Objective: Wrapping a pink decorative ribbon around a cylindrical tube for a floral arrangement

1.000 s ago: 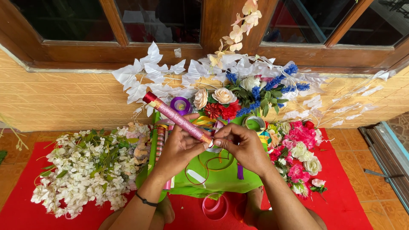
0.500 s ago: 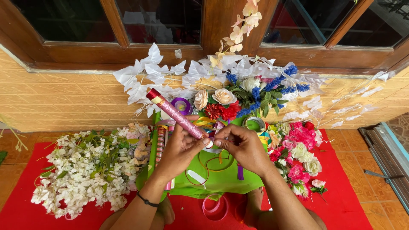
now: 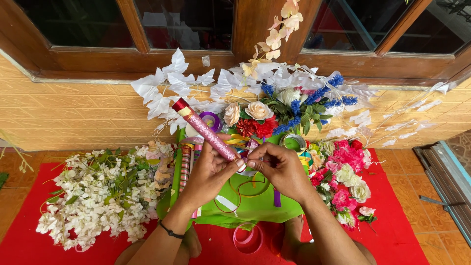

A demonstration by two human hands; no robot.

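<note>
red cloth mat (image 3: 29,240) covers the floor along the yellow brick wall (image 3: 64,118), under a brown wooden window frame (image 3: 245,29). big heap of white artificial blossoms with green leaves (image 3: 98,196) on the mat's left side. white fabric leaf sprays (image 3: 167,88) lean on the wall at the mat's far edge, beside a mixed bouquet of cream roses, red carnations and blue spikes (image 3: 274,113). pile of pink and cream artificial flowers (image 3: 343,176) on the mat's right side. bright green sheet (image 3: 255,206) at mat centre, loose ribbon loops on it. left hand (image 3: 208,174) closed round the lower end of a pink glitter ribbon roll with a red end cap (image 3: 203,130), roll tilted up and away to the left. right hand (image 3: 279,167) touching the left, thumb and forefinger pinched shut at the roll's near end; what they pinch is too small to tell. pink ribbon ring (image 3: 248,238) on the mat's near edge. purple ribbon spool (image 3: 212,120) behind the roll.
</note>
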